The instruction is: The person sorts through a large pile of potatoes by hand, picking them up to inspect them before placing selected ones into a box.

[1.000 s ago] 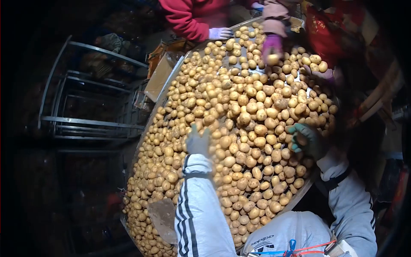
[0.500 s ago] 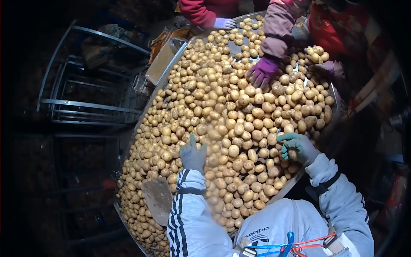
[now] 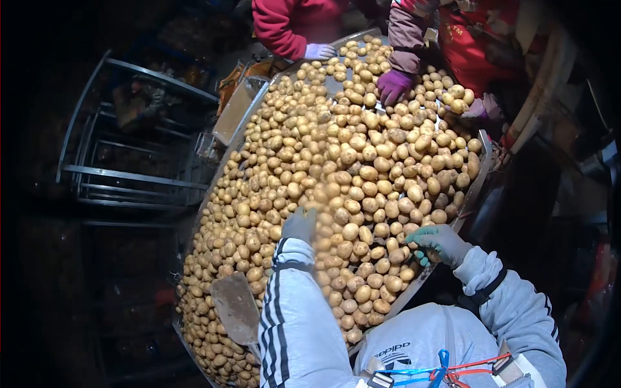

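A long sloping table [image 3: 475, 178] is heaped with small yellow potatoes [image 3: 362, 171]. My left hand [image 3: 299, 224], in a grey glove, lies on the pile near its middle with the fingers bent down among the potatoes. My right hand [image 3: 437, 244], in a teal glove, is at the table's right rim, its fingers curled over the potatoes there. Whether either hand grips a potato is hidden. Both my sleeves are grey, and the left has dark stripes.
Other people work at the far end: a purple-gloved hand [image 3: 393, 85], a pale-gloved hand on a red sleeve [image 3: 319, 51] and another hand [image 3: 477, 110] at the right rim. A flat rusty blade [image 3: 236, 309] lies at the near left. A metal rack [image 3: 129, 174] stands left.
My left hand's fingers, spread before, have bent down onto the pile. My right hand has drawn back toward the table's right rim. The purple-gloved hand has moved toward the far end.
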